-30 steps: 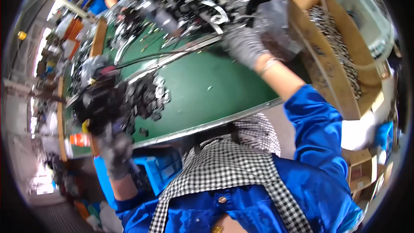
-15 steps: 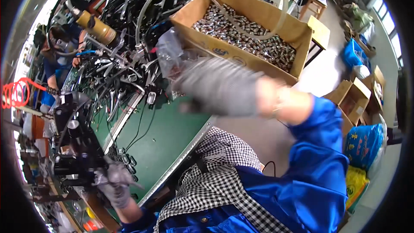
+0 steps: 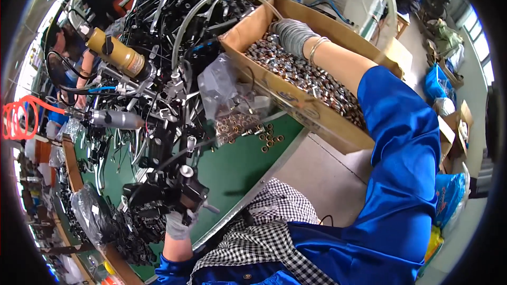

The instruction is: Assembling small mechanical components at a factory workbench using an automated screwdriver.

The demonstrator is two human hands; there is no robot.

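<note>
My left hand [image 3: 178, 227], in a grey glove, is closed around a black lever assembly [image 3: 194, 192] with a round silver-coloured knob on it. It is held over the near part of the green table [image 3: 224, 171]. My right hand [image 3: 293, 37], also gloved, reaches into the far left end of a cardboard box [image 3: 338, 136]. Small shiny metal fittings [image 3: 317, 78] fill the bottom of that box. The right fingertips are down at the fittings and hidden, so I cannot tell whether they hold one.
A clear bag [image 3: 219, 87] with copper-coloured rings lies beside the box, several loose rings [image 3: 270, 138] near it. Gold [image 3: 119, 53] and silver [image 3: 117, 120] cylindrical tools hang at left. Black levers [image 3: 158, 8] heap up behind. A clear hose arches above the box. Another person's arm [image 3: 85, 68] shows far left.
My right hand has moved from a blur over the table, near the bag, up into the box. My left hand has swung right with the black lever assembly. The view has shifted a little.
</note>
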